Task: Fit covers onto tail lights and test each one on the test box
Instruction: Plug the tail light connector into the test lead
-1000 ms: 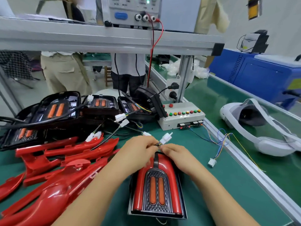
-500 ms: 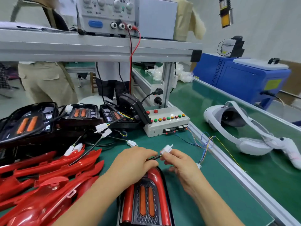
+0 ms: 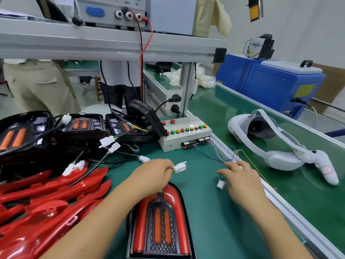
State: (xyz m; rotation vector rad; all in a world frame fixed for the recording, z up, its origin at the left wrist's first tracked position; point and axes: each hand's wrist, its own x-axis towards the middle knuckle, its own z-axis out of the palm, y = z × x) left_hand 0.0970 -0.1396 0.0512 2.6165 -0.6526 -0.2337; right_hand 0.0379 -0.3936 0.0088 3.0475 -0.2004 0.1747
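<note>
A tail light (image 3: 159, 223) with its red cover fitted lies on the green mat right in front of me. My left hand (image 3: 152, 174) pinches the lead just behind its white plug (image 3: 179, 167), holding the plug above the mat. My right hand (image 3: 240, 176) is spread over the test box's coloured wires, fingers loosely bent, holding nothing that I can see. The box's white connector (image 3: 221, 184) lies just left of that hand. The grey test box (image 3: 183, 135) with red, green and yellow buttons stands behind.
Loose red covers (image 3: 48, 199) are piled at the left. Black uncovered tail lights (image 3: 78, 128) with white plugs sit behind them. A white headset (image 3: 276, 143) lies on the conveyor at the right, past the aluminium rail (image 3: 280, 202). People stand behind the bench.
My right hand let go of the plug and moved right to the test box wires. The left hand keeps the plug. The camera tilted down a little.
</note>
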